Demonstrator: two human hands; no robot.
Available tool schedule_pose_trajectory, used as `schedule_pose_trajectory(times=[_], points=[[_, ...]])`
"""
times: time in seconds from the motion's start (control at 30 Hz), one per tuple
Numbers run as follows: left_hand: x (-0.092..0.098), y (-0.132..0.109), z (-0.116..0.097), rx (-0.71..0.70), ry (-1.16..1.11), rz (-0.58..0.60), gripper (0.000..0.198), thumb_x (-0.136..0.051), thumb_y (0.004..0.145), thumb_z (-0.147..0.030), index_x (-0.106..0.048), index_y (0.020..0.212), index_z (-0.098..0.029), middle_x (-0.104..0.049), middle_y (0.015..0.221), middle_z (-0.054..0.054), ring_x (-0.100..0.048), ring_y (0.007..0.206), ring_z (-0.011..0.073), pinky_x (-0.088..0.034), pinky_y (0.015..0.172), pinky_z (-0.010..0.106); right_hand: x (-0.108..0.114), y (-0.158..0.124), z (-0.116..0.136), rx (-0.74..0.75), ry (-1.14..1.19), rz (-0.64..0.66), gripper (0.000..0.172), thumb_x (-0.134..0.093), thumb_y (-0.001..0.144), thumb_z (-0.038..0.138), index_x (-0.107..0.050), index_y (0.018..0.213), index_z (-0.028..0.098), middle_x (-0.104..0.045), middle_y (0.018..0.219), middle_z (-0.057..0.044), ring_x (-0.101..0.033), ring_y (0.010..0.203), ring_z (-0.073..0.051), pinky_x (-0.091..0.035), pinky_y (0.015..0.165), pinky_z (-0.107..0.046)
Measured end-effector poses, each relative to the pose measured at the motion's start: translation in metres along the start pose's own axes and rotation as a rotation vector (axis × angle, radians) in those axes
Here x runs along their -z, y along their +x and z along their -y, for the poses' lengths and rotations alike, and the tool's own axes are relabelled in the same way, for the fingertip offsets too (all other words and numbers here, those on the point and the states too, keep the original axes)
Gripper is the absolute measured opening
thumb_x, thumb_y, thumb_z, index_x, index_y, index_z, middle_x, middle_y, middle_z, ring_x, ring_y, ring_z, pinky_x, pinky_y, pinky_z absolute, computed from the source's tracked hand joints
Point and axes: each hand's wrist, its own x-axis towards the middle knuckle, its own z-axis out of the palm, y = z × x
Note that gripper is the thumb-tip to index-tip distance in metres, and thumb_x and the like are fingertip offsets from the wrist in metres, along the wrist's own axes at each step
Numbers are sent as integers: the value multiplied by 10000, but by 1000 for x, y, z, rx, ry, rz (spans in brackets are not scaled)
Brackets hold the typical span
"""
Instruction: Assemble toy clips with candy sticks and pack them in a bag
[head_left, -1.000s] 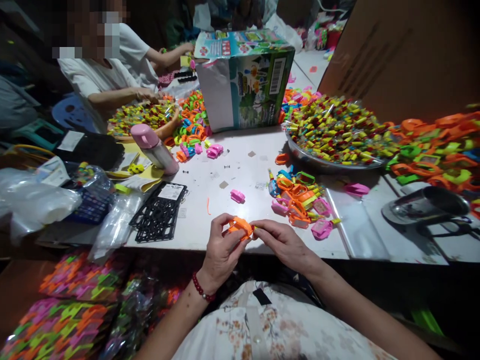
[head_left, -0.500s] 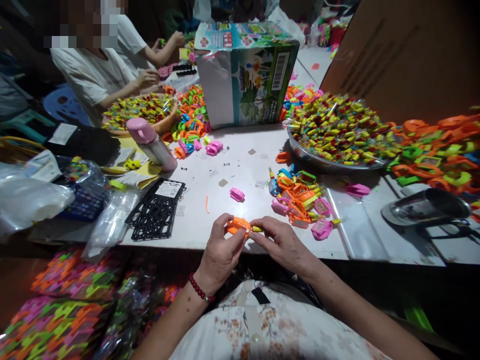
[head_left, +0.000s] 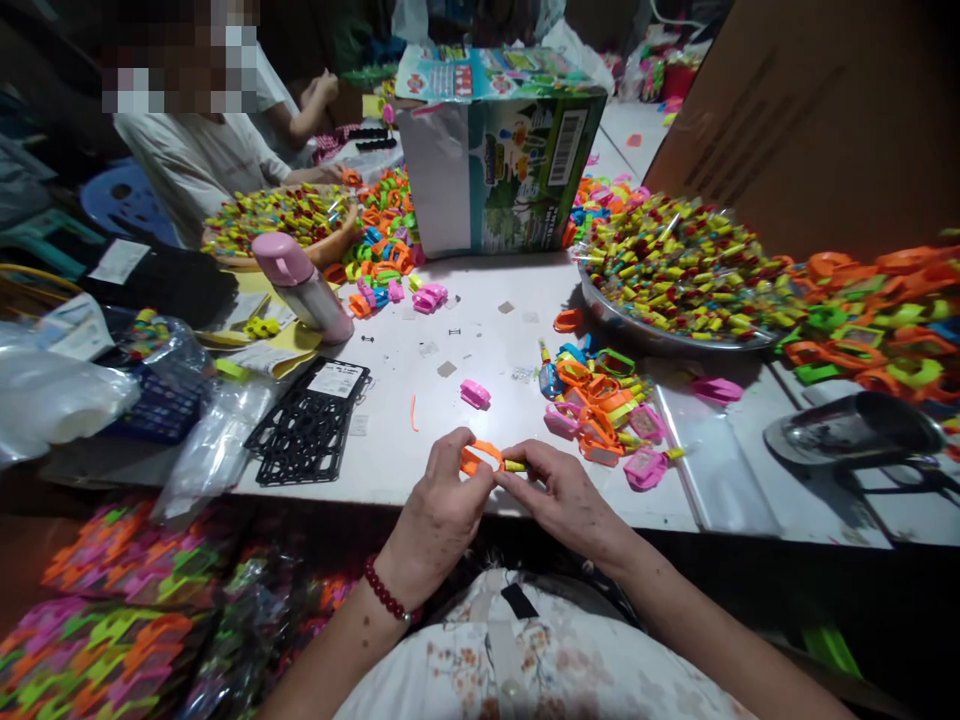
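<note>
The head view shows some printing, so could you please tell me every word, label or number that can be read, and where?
No text reads clearly.
Colorful box: lettering and barcode digits, too blurred.
Black plastic frames: label print, too small.
Dark stack: white sticker, illegible.
Brown cardboard: dark marks, unreadable.

The orange plastic loop (head_left: 486,447) has turned in the left hand (head_left: 448,503) — a second ago its solid side showed, now its open middle does. The yellow-tipped tube (head_left: 514,466), mostly covered then by the right hand (head_left: 561,492), now shows beside the loop. The nearer co-worker's hand (head_left: 325,175) has left the heaped basin (head_left: 343,227) for its far edge, near an orange piece (head_left: 351,177); the farther co-worker's hand (head_left: 322,90) has drawn back from the printed box (head_left: 506,175).
</note>
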Motion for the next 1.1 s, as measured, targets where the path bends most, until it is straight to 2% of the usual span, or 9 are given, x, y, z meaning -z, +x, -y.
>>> schedule_pose_trajectory(times=[0.13,0.3,0.5,0.63,0.87,0.93,1.0,1.07,1.1], points=[[-1,1,2,19,-28,41,110,-499,916,-90,-587,945,-150,-464,1212,143,-557,1089,228,-603,856,361,-4,0,-4,-9,16,-30,198,-630,914,389,-704,974,215,-698,909,-31,-597,810,-171,-432,680,-286],[3,3,4,68,-166,86,147,-510,919,-93,-627,974,-163,-430,1252,131,-556,1108,199,-587,907,333,-5,0,-7,-103,163,-23,270,-656,897,457,-705,986,208,-703,890,-15,-608,767,-154,-447,663,-266],[1,1,2,110,-233,97,151,-512,937,-119,-655,975,-151,-422,1250,129,-567,1090,179,-577,896,288,-2,-2,-3,-31,42,-55,219,-643,915,412,-709,990,216,-688,916,-21,-598,839,-164,-436,724,-281],[2,1,-1,151,-185,101,117,-525,943,-147,-637,910,-136,-442,1208,125,-568,1079,185,-577,898,304,-4,-3,-2,-46,65,-69,235,-645,906,424,-699,958,201,-675,905,-28,-599,827,-165,-441,726,-289],[-7,-3,0,59,-1,55,98,-495,941,-129,-578,889,-138,-473,1217,147,-578,1076,225,-599,859,362,-14,-3,-5,-108,36,-49,153,-604,893,327,-666,889,188,-661,828,-23,-572,736,-160,-429,667,-292],[-9,-3,-2,92,-30,51,79,-504,940,-140,-578,969,-150,-488,1220,149,-591,1081,221,-603,874,359,-11,-1,-8,-116,50,-38,169,-607,892,348,-669,877,192,-662,808,-22,-574,716,-163,-432,645,-291],[-11,-2,-3,115,-81,31,256,-556,938,-202,-540,1189,-156,-468,1308,176,-566,1184,248,-589,942,380,2,3,-15,-103,53,-80,206,-611,897,393,-674,884,197,-666,796,-23,-579,697,-167,-443,632,-296],[-13,0,-1,131,-119,-20,462,-601,930,-268,-443,1349,-155,-405,1424,205,-494,1311,275,-553,1023,405,24,9,-25,-66,-28,-214,250,-593,918,436,-679,919,201,-670,804,-33,-587,698,-178,-464,656,-317],[-15,1,3,144,-128,-46,473,-605,931,-279,-436,1357,-161,-397,1448,203,-473,1337,276,-539,1046,411,38,13,-31,-24,-119,-304,271,-578,930,449,-683,940,200,-679,838,-48,-600,737,-194,-478,699,-340]])
